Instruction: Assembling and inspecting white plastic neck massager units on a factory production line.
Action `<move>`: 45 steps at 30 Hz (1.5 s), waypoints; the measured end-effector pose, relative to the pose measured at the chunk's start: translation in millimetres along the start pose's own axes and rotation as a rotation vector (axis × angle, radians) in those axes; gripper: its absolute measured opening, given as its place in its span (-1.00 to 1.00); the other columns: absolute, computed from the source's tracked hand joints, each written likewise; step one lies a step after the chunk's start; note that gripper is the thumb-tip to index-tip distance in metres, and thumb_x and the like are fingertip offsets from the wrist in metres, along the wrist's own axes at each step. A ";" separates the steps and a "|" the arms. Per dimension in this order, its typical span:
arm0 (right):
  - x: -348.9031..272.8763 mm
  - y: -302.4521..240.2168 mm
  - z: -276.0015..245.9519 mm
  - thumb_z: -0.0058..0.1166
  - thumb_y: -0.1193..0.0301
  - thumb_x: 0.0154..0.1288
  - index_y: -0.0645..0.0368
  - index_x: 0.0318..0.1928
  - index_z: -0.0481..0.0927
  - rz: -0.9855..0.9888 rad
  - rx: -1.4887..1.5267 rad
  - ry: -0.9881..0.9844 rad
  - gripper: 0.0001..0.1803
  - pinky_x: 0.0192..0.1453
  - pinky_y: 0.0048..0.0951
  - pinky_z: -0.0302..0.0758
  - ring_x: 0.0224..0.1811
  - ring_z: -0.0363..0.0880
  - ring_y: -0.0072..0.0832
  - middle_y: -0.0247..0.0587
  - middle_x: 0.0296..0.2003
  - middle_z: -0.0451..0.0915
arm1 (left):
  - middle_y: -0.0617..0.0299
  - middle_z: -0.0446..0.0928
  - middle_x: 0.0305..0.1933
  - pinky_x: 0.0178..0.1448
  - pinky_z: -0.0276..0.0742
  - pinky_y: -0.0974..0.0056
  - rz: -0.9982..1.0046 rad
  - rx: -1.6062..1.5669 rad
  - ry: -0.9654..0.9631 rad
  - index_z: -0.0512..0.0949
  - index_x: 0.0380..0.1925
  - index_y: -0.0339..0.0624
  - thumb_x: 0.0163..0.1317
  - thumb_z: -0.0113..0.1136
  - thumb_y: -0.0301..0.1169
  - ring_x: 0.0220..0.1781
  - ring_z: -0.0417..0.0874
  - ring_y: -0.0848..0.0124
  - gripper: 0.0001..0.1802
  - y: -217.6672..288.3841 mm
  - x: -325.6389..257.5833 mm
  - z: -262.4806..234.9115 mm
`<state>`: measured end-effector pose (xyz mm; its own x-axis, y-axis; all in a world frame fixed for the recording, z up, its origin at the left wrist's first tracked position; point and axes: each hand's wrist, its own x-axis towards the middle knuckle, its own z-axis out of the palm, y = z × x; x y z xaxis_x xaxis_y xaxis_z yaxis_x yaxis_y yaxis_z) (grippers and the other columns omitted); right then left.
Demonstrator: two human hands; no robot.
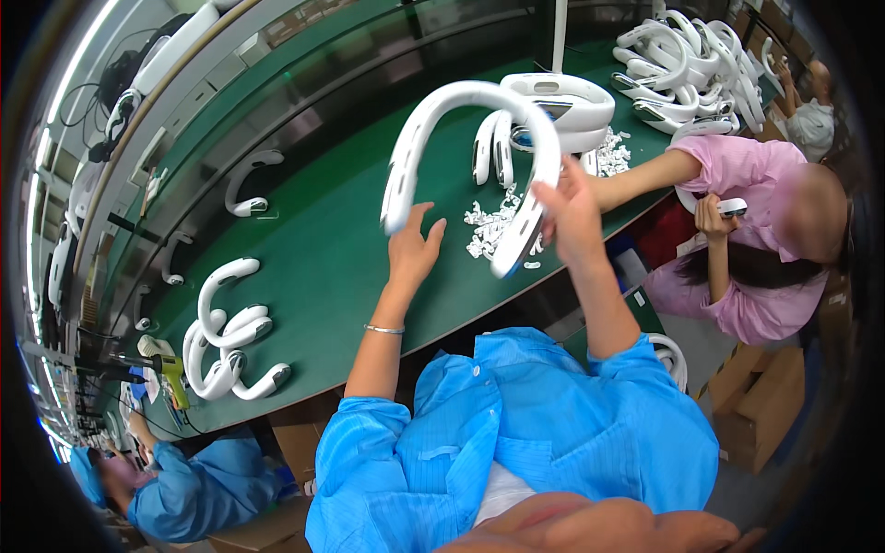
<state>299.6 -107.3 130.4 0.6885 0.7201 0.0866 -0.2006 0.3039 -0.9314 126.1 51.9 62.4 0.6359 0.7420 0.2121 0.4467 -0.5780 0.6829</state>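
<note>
1. The right hand (570, 214) grips 1 arm of a white U-shaped neck fan (466, 157), raised above the green bench (313, 267) near its front edge
2. The left hand (412, 247) is open, fingers spread, just beside the fan's other arm
3. Small white parts (493, 226) lie behind

Factory assembly line, probably — long green workbench (313, 267), piled white U-shaped casings (687, 64), smocked workers.
</note>
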 end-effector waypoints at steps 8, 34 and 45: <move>128.9 -13.9 -71.9 0.31 -0.05 -0.11 0.48 0.11 0.38 -0.310 -0.754 0.599 -0.06 0.08 -0.35 0.44 -0.06 0.57 -0.15 0.23 -0.12 0.55 | -0.06 0.50 0.01 0.13 0.43 0.13 0.041 0.035 0.117 0.50 -0.06 -0.29 0.15 0.18 -0.32 0.07 0.51 0.04 -0.62 -53.3 -8.4 -23.6; 167.7 26.1 -229.7 -0.22 -0.07 0.38 0.35 -0.12 0.54 -0.328 -1.035 0.451 -0.37 -0.44 -0.47 0.29 -0.55 0.28 -0.58 -0.27 -0.49 0.49 | -0.13 0.61 -0.25 -0.05 0.53 0.02 -0.510 0.577 0.236 0.65 -0.38 -0.24 0.04 0.20 -0.10 -0.11 0.63 -0.01 -0.60 -291.9 203.7 -227.0; 44.3 51.0 -118.8 -0.03 0.42 0.36 0.33 -0.06 0.50 -0.600 -1.049 0.679 -0.75 -0.53 -0.70 0.32 -0.56 0.40 -0.74 -0.28 -0.35 0.60 | -0.36 0.48 0.00 0.07 0.49 0.01 -0.554 0.723 0.051 0.49 -0.06 -0.49 0.16 0.03 -0.08 0.08 0.53 -0.10 -0.39 -415.1 296.2 -216.4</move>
<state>402.7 -134.0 44.7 0.7438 0.1140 0.6586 0.6473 -0.3686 -0.6672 -7.1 585.1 -7.0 0.1918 0.9811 0.0262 0.9765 -0.1935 0.0951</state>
